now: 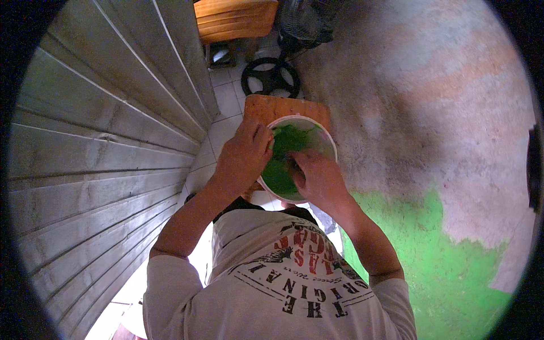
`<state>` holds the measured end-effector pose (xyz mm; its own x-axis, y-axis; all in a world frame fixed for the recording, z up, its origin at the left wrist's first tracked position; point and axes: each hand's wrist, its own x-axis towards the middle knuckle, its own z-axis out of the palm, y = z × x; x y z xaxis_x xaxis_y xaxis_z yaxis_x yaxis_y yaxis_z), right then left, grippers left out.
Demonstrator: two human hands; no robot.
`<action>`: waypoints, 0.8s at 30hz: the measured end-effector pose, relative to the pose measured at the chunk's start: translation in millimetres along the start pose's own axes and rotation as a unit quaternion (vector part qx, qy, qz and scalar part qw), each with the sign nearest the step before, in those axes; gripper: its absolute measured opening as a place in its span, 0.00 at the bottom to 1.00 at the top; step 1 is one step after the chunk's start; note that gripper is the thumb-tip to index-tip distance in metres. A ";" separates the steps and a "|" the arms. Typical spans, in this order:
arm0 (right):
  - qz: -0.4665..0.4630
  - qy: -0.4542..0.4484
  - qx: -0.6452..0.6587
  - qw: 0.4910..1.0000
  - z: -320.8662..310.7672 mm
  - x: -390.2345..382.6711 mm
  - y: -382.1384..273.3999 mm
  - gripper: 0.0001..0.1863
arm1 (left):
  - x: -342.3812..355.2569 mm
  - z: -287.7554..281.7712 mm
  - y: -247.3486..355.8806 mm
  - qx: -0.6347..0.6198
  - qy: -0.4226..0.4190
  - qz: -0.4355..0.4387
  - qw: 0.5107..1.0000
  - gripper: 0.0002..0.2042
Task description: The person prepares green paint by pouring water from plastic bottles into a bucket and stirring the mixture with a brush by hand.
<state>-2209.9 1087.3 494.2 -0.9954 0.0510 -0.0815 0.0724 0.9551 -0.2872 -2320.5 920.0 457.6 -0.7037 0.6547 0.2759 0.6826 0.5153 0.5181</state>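
Note:
A round white bucket (327, 143), its inside coated with wet-looking green paint (279, 177), stands in front of me at a wooden stool (263, 107). My left hand (245, 154) is closed on the bucket's left rim, fingers curled at the edge. Over the rim from the near right, my right hand (317, 174) reaches into the bucket. Its fingers bend downward and press together near the green paint; whatever they hold, if anything, is hidden beneath them.
On my left rises a grey plank wall (107, 136). To the right is a rough wall (396, 113) with a bright green painted patch (408, 238). Beyond the stool are a black round fan base (271, 77) on the tiled floor and an orange-brown wooden piece (237, 20).

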 end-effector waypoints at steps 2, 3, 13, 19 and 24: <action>-0.042 -0.052 0.051 0.996 -5.1 -6.2 -3.2 0.14 | -0.7 2.6 -1.8 0.002 0.014 0.013 1.000 0.13; -0.043 -0.053 0.050 0.996 -9.1 -9.6 -3.9 0.14 | -1.1 3.6 -2.6 0.004 0.028 0.027 0.999 0.13; 0.041 -0.021 -0.095 0.994 -18.9 -2.0 26.5 0.14 | -3.5 1.7 2.3 -0.043 -0.004 0.002 0.999 0.10; -0.027 0.034 -0.090 0.995 -5.7 15.7 23.3 0.14 | -2.4 4.2 0.5 -0.035 -0.009 0.003 0.999 0.12; -0.066 0.071 -0.124 0.987 2.9 15.4 35.5 0.14 | -3.3 7.6 -1.4 -0.011 0.017 0.030 0.999 0.14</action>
<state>-2222.5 1121.2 479.9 -0.9952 -0.0547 0.0813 -0.0582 0.9974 -0.0414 -2317.6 921.3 449.8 -0.6674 0.6652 0.3346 0.7203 0.4627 0.5168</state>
